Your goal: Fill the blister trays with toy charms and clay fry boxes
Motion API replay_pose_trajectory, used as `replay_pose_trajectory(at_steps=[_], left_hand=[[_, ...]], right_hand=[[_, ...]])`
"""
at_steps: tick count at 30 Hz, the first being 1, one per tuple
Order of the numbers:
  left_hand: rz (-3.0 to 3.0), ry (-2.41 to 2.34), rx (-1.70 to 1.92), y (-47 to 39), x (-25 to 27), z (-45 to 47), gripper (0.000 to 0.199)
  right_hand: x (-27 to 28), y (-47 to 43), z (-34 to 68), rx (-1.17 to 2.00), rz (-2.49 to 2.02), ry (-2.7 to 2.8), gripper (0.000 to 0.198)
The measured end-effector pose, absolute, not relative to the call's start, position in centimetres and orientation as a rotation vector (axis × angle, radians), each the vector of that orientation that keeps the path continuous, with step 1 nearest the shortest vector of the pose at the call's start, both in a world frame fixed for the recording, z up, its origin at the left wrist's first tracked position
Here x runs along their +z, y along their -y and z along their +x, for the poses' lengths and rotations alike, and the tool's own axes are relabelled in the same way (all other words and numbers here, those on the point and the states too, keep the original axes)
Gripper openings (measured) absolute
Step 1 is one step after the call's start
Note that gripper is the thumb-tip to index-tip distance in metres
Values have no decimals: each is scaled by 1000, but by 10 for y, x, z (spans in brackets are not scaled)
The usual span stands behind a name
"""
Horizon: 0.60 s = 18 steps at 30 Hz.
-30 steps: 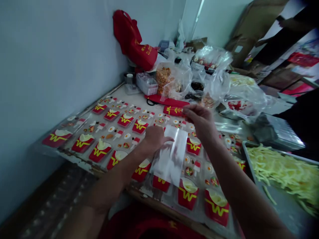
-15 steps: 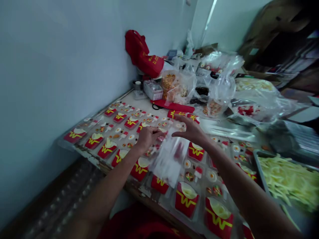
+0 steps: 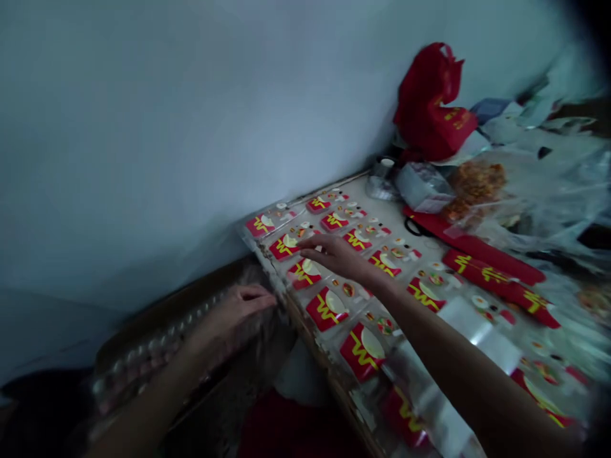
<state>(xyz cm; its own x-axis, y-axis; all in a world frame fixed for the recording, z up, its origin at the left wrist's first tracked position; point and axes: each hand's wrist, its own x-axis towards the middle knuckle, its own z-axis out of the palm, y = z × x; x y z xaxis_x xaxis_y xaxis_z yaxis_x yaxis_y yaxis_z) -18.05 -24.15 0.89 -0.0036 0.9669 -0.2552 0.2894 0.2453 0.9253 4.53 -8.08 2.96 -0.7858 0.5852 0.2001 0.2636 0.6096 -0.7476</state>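
Observation:
My left hand [image 3: 245, 302] is off the table's near-left edge with thumb and fingers pinched together. A blurred, see-through plastic packet [image 3: 267, 334] hangs at its fingertips; what is inside cannot be made out. My right hand [image 3: 331, 256] hovers over the table's left end, fingers stretched out and apart, holding nothing visible. Beneath and around it lie rows of clear packets with red fries-box shapes [image 3: 327, 308] marked in yellow, pale fries pieces and small food-shaped pieces. A stack of clear bags [image 3: 429, 388] lies under my right forearm.
Below the table's left edge stands a long box [image 3: 157, 362] of several clear-wrapped items. At the back are a red bag [image 3: 432, 108], a small white box [image 3: 424, 186], red strips [image 3: 496, 277] and plastic bags of orange pieces [image 3: 477, 184]. A wall runs along the left.
The view has swung left. My left hand has moved from the bag stack to beyond the table edge, above the box. My right hand has moved left over the packets.

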Motion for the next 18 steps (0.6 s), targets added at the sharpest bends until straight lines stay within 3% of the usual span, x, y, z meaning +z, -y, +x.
replay_pose_trajectory(at_steps=[4,8,10,12,18], left_hand=[[940,-1640,957,248,-22,-231,33],[738,-1645,963,240,-44,-243,39],[679,-1603,963,234,-50,-244,40],[623,-1534,963,230,-54,-245,44],[543,-1612,930,227,-63,-259,47]], right_hand=[[14,18,-5,432,-631,2926,59],[6,-11,-30,326,-609,3199,85],[7,-22,-36,390,-611,3213,89],[11,-35,-37,530,-619,3162,82],[38,-81,-25,916,-790,2630,36]])
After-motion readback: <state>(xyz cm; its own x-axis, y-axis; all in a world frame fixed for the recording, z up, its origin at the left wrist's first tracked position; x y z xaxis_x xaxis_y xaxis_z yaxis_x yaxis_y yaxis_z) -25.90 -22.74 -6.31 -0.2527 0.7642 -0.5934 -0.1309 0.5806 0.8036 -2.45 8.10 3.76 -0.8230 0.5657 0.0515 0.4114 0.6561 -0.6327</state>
